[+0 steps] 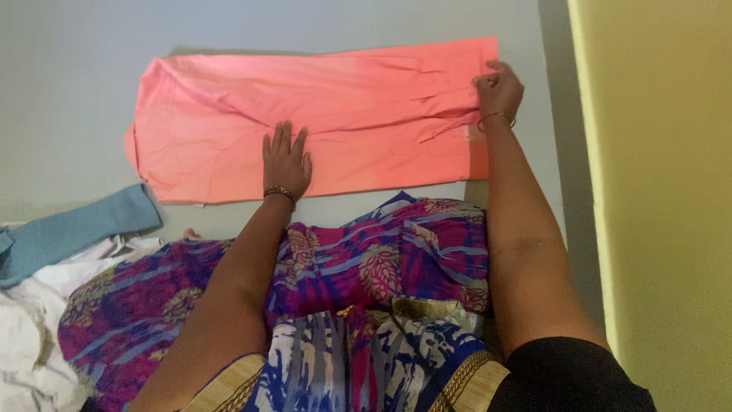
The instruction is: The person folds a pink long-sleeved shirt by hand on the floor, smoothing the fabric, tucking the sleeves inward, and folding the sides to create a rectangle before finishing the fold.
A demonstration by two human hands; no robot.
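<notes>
Pale grey-blue floor (pixel 76 76) across the upper half, smooth and evenly lit, brighter toward 12 o'clock. Yellow wall (pixel 663 191) at 3 o'clock, running from top to bottom, with a darker grey strip of shadow (pixel 557 114) just beside its base. Blue cloth (pixel 76 229) at 9 o'clock, touching a heap of white fabric (pixel 30 328) at 8 o'clock.

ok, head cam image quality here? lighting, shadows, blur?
Head view: soft, uneven light; the coral garment looks brighter and washed toward its right end near the right hand. A faint shadow sits along its top edge on the grey floor. No hard glare. Slightly soft overall; the left hand is reasonably sharp, with no obvious motion blur.
</notes>
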